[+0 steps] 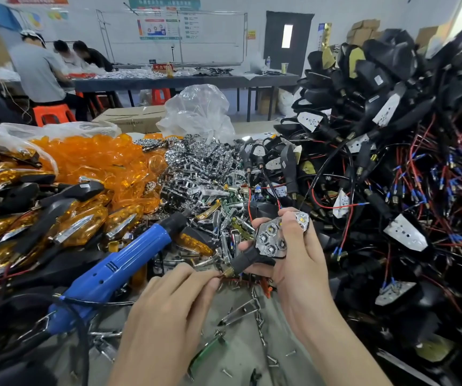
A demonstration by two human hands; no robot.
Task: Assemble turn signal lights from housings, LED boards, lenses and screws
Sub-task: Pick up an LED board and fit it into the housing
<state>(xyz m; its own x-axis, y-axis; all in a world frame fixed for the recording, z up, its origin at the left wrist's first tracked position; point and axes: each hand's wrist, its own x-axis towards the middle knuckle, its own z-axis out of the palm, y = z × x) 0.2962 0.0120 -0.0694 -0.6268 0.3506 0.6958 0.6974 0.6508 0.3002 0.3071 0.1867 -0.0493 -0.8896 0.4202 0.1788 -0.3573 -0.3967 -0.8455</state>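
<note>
My right hand (296,257) grips a black turn signal housing (252,259) with a chrome reflector (271,239) seated in it, face up, thumb across the reflector's top. My left hand (174,296) pinches the brass threaded end of the housing's stem (227,272), where the wires come out. A blue electric screwdriver (118,263) lies on the table to the left, tip pointing up and right. Loose screws (273,360) lie scattered on the grey table below my hands.
A heap of wired black housings (391,162) towers on the right. Amber lenses (99,160) fill a bag at the left, with finished amber lights (79,229) in front. Chrome reflectors (202,168) pile up in the middle. People work at a far table (185,80).
</note>
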